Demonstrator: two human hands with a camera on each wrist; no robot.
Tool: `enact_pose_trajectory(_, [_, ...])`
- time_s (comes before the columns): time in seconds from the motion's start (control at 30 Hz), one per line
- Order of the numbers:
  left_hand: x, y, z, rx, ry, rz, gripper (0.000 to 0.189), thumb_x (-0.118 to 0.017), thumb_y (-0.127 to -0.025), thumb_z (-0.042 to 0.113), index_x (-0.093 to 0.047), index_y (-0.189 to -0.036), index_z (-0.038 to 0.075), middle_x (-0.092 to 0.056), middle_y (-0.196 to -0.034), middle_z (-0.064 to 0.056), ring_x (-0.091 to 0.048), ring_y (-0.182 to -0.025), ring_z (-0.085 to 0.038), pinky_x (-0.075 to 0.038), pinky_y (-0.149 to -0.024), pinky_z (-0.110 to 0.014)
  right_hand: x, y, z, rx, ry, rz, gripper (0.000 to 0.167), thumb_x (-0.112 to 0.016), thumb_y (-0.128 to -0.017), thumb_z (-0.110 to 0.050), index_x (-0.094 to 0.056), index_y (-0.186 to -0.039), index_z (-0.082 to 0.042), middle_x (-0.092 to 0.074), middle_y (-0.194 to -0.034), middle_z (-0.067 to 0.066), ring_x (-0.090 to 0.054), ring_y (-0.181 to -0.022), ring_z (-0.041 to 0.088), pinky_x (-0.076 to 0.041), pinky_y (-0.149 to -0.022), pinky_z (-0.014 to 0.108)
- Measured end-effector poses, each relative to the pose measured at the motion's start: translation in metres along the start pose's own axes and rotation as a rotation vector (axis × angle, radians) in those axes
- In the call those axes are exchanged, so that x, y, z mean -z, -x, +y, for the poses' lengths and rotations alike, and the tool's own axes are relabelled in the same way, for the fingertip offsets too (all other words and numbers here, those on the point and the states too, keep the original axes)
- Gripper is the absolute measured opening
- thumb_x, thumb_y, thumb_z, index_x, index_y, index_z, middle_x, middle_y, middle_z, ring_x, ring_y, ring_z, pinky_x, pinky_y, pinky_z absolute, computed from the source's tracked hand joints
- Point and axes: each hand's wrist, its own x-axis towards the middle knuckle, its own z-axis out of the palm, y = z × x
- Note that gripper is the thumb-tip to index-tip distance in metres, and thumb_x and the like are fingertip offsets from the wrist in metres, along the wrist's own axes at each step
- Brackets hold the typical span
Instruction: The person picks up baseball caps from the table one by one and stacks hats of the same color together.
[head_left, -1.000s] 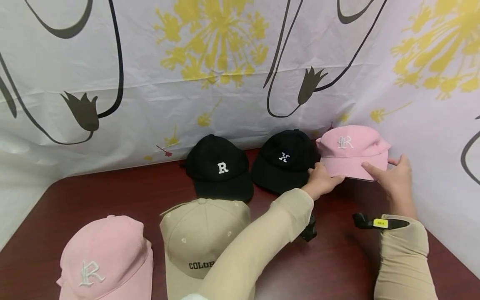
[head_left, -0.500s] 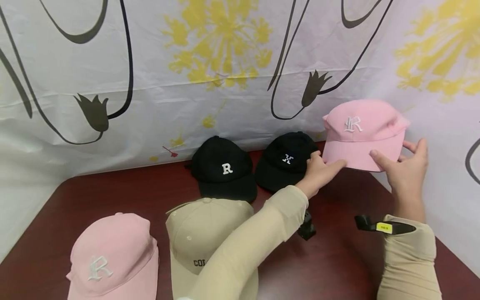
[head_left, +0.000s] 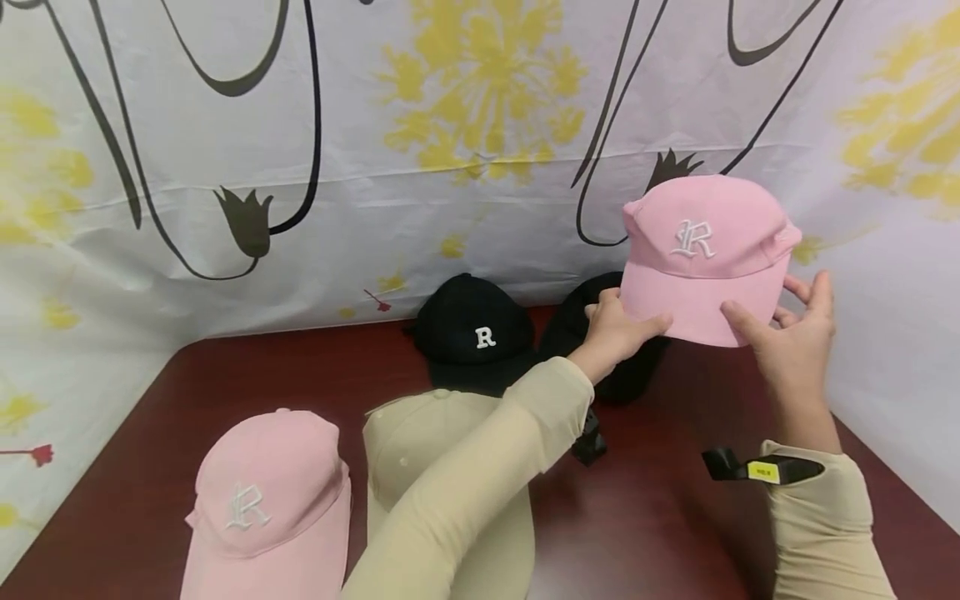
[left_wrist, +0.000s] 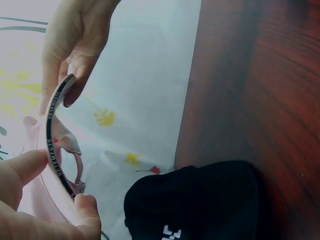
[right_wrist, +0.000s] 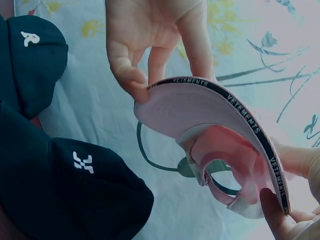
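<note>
A pink cap [head_left: 705, 229] with a white embroidered R is held up above the back right of the table, its front facing me. My left hand [head_left: 624, 332] pinches one side of the brim, thumb on top and fingers beneath. On the brim's other side my right hand [head_left: 798, 350] grips the edge the same way. Seen from below in the right wrist view, the brim [right_wrist: 170, 107] has a black edge band lettered VETEMENTS, and the strap opening shows behind it. Behind my left hand, a black cap [right_wrist: 100, 185] with a white emblem is partly hidden in the head view.
Beside it sits another black cap [head_left: 468, 325] marked R. Nearer me on the dark red table [head_left: 645, 517] lie a second pink cap [head_left: 273, 492] and a beige cap [head_left: 420, 433], which my left sleeve partly covers. A patterned white cloth [head_left: 360, 125] hangs along the back and right.
Both hands have lifted the pink cap up off the back right of the table and brought it slightly nearer. The view has turned a little rightward; the other caps stay put.
</note>
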Motion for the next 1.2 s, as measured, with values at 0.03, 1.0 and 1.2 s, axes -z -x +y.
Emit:
enact_pose_trajectory(0.03, [0.002, 0.001, 0.001, 0.0, -0.014, -0.007, 0.066, -0.077, -0.073, 0.031, -0.044, -0.127, 0.013, -0.043, -0.107, -0.001, -0.044, -0.093, -0.012, -0.043, -0.079, -0.024, 0.0, 0.0, 0.0, 0.004, -0.005, -0.01, 0.107, -0.074, -0.071, 0.005, -0.005, -0.148, -0.023, -0.031, -0.132, 0.001, -0.054, -0.088, 0.006, -0.046, -0.061, 0.01])
enact_pose_trajectory(1.0, [0.117, 0.009, -0.007, -0.181, -0.306, -0.301, 0.079, -0.079, -0.068, 0.038, -0.039, -0.13, 0.01, -0.035, -0.124, -0.007, -0.048, -0.094, -0.019, -0.043, -0.074, -0.026, -0.043, 0.026, 0.002, 0.197, 0.321, -0.425, 0.077, -0.068, -0.082, -0.007, -0.026, -0.146, -0.017, -0.042, -0.126, 0.008, -0.057, -0.084, -0.005, -0.046, -0.064, 0.012])
enact_pose_trajectory(1.2, [0.131, 0.02, 0.0, -0.167, -0.516, -0.28, 0.085, -0.077, -0.067, 0.045, -0.038, -0.129, 0.002, -0.037, -0.12, -0.013, -0.044, -0.105, -0.023, -0.039, -0.082, -0.025, -0.053, 0.037, -0.002, 0.185, 0.35, -0.452, 0.08, -0.068, -0.083, -0.012, -0.021, -0.147, -0.016, -0.039, -0.129, 0.015, -0.056, -0.084, -0.006, -0.046, -0.064, 0.012])
